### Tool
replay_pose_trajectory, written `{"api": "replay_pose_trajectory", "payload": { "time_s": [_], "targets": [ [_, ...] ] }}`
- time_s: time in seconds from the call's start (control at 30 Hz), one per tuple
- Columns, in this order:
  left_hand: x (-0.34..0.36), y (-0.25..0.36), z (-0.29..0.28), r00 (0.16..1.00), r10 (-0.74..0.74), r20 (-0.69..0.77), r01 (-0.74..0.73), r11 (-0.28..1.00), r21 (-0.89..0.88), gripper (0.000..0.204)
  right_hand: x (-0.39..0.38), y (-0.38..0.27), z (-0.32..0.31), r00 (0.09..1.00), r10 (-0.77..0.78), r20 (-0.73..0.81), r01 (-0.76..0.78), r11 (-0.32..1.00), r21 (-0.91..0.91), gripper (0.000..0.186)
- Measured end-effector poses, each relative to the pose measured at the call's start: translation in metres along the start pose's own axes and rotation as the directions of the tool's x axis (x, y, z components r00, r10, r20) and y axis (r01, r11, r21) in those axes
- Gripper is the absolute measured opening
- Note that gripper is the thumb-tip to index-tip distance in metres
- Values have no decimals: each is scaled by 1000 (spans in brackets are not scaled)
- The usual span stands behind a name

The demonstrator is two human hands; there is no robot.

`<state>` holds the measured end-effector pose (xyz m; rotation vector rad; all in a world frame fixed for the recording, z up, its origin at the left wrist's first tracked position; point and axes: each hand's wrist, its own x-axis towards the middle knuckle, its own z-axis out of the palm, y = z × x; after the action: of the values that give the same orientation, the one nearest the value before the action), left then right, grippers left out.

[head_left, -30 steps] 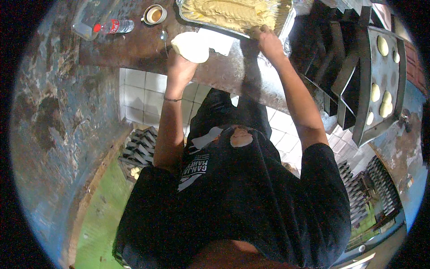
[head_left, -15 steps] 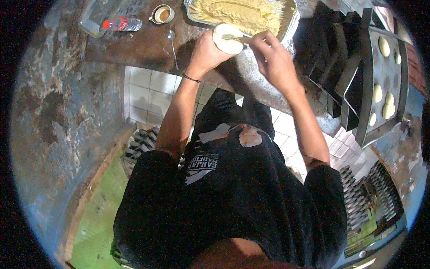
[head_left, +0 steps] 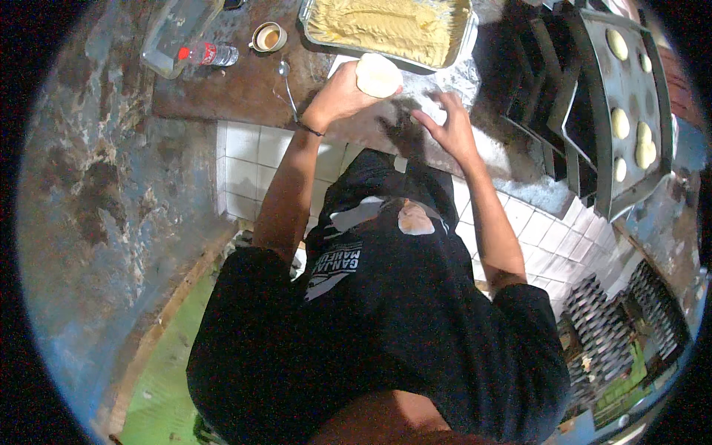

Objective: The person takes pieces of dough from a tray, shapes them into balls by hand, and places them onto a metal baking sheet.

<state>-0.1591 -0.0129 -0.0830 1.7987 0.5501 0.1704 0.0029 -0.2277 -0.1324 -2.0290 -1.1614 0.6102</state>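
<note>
In my left hand (head_left: 343, 96) lies a round, pale piece of dough (head_left: 378, 76), its smooth face turned up and my fingers curled beneath it. To its right, my right hand (head_left: 452, 132) hovers over the floury patch of the worktop (head_left: 482, 137), thumb and fingers apart, with nothing visible between them. Just beyond both hands stands a foil-lined tray (head_left: 302, 24) of yellow, paste-like filling (head_left: 386, 30), its surface scraped into ridges.
Left on the worktop are a metal spoon (head_left: 284, 70), a cup of brown liquid (head_left: 268, 37), a red-capped bottle (head_left: 211, 54) and a clear container (head_left: 154, 55). At right, a baking tray (head_left: 593, 81) holding several dough pieces (head_left: 620, 123) rests on stacked dark trays (head_left: 530, 81).
My right hand has moved down and right, away from the dough, and opened. The thin tool it held at the dough no longer shows. The dough's hollow with filling is out of sight.
</note>
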Motion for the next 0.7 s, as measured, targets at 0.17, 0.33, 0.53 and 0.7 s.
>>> {"api": "replay_pose_trajectory", "payload": {
  "time_s": [0.17, 0.33, 0.53, 0.7],
  "targets": [
    [13, 34, 3, 951, 90, 297, -91, 996, -10, 43, 37, -98, -73, 956, -278, 97, 260, 951, 164, 74],
    [14, 74, 6, 919, 291, 265, -265, 956, -129, 56, 40, -126, -109, 994, -78, 75, 40, 906, 421, 40],
    [-5, 111, 21, 990, 30, 139, 55, 824, -565, 39, 23, -141, -133, 999, 48, 19, -47, 706, 706, 35],
    [-2, 137, 36, 996, 54, 69, 1, 780, -626, 27, 22, -167, -155, 809, -580, -90, 556, 807, -199, 72]
  ]
}}
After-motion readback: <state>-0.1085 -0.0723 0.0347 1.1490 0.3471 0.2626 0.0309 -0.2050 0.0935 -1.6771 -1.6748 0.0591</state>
